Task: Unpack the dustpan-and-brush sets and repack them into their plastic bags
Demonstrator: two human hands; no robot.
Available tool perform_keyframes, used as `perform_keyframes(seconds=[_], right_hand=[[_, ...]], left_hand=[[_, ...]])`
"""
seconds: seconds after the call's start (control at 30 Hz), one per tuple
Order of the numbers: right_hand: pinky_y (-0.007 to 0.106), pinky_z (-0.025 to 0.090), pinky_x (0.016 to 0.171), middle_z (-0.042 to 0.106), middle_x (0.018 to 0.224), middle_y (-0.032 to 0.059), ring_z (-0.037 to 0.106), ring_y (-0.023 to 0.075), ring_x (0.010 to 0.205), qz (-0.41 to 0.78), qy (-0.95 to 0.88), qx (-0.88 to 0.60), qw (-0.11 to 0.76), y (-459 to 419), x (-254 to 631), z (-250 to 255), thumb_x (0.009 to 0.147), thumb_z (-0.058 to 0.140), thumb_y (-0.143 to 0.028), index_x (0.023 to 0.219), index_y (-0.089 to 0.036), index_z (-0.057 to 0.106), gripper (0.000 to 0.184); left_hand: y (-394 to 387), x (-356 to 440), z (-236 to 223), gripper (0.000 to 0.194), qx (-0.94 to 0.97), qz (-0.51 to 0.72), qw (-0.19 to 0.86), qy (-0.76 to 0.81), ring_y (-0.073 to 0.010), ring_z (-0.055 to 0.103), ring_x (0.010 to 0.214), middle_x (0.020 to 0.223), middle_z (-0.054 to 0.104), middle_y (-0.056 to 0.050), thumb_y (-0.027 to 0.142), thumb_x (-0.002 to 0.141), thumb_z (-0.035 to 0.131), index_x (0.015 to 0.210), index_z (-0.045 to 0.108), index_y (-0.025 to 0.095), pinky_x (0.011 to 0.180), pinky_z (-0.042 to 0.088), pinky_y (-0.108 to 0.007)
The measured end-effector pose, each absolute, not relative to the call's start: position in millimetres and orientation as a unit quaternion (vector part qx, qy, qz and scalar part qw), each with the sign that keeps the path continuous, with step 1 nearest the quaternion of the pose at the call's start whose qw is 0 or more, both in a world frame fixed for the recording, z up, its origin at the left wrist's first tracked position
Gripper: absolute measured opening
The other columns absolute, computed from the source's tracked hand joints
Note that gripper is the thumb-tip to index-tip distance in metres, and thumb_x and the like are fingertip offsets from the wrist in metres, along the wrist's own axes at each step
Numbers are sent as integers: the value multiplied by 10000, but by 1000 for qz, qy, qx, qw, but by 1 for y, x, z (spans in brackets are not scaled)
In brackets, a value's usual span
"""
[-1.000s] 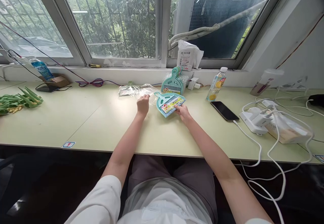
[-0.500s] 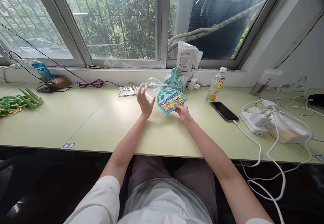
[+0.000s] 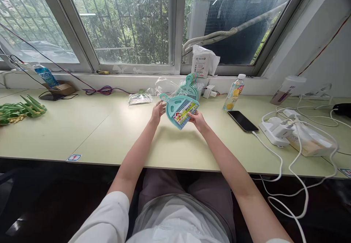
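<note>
A mint-green mini dustpan and brush set [image 3: 174, 105] with a bright printed label is held tilted above the table. My right hand [image 3: 197, 120] pinches its lower right edge, thumb on the label side. At its left edge, just below the handle, my left hand [image 3: 157, 112] has its fingers closed around the dustpan's side; part of them is hidden. Behind stands a stack of similar dustpan sets [image 3: 189, 85], their handles fanned out. A clear plastic bag [image 3: 166, 85] lies crumpled beside that stack. Farther left lies another plastic-wrapped set [image 3: 140, 97] with a green handle.
To the right are a drink bottle [image 3: 234, 92], a phone [image 3: 243, 120] on a charging cable, a power strip [image 3: 275, 132] and a tissue pack [image 3: 312, 140]. Green vegetables [image 3: 23, 110] lie far left. Bundled wires [image 3: 102, 90] run along the window sill.
The dustpan set has tilted, its handle swinging left and out of the bag's plastic. My left hand has closed from spread fingers onto its left side. My right hand keeps its hold.
</note>
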State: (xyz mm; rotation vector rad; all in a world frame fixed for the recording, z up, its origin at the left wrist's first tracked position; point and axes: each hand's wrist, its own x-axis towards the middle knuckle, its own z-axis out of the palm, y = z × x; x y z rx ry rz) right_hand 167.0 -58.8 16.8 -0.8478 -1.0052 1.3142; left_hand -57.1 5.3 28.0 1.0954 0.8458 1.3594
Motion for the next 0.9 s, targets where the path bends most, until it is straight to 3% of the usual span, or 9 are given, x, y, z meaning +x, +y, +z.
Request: perform_keyframes(seconds=[0.3, 0.63, 0.8, 0.9], right_hand=[[398, 581, 861, 726, 979, 61, 697, 207, 895, 540, -393, -399, 629, -54, 178, 13, 727, 738, -171, 915, -167, 624, 220], [394, 578, 873, 726, 1010, 69, 697, 215, 911, 550, -429, -371, 613, -62, 172, 21, 723, 754, -210, 926, -163, 635, 241], [397, 568, 909, 730, 996, 63, 681, 229, 994, 534, -397, -371, 648, -60, 173, 22, 732, 746, -212, 887, -173, 630, 197], [397, 569, 910, 733, 973, 60, 677, 232, 1005, 534, -393, -371, 651, -58, 174, 22, 737, 738, -201, 873, -172, 632, 175]], left_hand=[[4, -74, 29, 629, 565, 444, 614, 326, -203, 683, 916, 1168, 663, -86, 333, 733, 606, 1342, 494, 223, 866, 527, -379], [-7, -59, 28, 454, 561, 406, 661, 288, -169, 649, 853, 939, 684, -47, 376, 788, 626, 1203, 560, 207, 858, 530, -367], [-19, -46, 29, 412, 571, 343, 698, 262, -229, 642, 990, 1087, 680, -102, 375, 798, 645, 1153, 591, 172, 915, 500, -430], [-21, -36, 29, 384, 547, 375, 704, 255, -222, 627, 1042, 1129, 674, -96, 351, 806, 634, 1141, 608, 165, 930, 489, -388]])
